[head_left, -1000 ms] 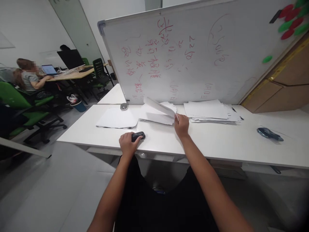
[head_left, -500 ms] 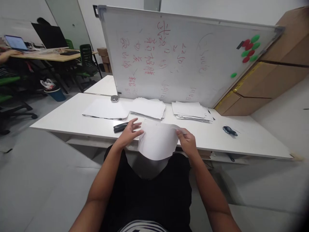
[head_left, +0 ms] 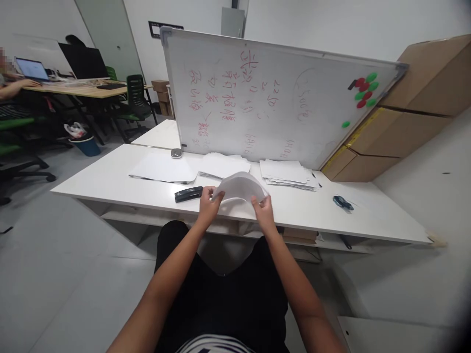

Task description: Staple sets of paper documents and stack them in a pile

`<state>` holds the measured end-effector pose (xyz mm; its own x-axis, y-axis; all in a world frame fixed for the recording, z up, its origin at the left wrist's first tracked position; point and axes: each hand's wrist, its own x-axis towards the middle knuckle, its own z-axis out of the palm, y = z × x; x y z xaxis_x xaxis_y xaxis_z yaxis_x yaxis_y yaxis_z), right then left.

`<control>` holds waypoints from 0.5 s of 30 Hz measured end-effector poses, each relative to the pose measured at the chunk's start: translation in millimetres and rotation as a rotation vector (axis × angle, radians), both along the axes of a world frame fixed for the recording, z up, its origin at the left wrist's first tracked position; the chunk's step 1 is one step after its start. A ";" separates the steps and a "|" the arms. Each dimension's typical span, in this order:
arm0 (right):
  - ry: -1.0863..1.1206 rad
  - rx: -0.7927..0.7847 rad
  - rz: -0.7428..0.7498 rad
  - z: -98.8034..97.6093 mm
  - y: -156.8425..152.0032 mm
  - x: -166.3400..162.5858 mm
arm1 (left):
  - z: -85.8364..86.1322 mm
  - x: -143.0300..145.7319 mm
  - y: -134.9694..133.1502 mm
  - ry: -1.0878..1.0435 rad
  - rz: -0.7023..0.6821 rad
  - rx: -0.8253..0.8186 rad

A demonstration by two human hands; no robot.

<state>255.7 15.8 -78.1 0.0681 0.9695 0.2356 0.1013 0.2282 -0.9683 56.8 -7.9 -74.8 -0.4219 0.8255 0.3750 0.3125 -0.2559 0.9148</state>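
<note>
The person's left hand (head_left: 209, 205) and right hand (head_left: 264, 211) pinch opposite ends of the paper (head_left: 241, 182), which arches up between them. It looks light, floppy and easily creased, best held by both edges. A stapler (head_left: 188, 194) lies beside the left grip.

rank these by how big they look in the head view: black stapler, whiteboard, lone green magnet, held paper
Largest to smallest, as they look:
1. whiteboard
2. held paper
3. black stapler
4. lone green magnet
The gaps are wide, so no ties.
</note>
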 end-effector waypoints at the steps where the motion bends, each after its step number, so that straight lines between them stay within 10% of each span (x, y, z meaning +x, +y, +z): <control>1: -0.003 -0.030 0.018 -7.9 1.1 -4.3 | -5.0 -0.6 1.7 -0.008 -0.006 -0.007; 15: -0.224 -0.023 -0.195 -11.9 3.2 20.2 | 7.1 -44.8 -13.3 0.507 -0.302 -0.225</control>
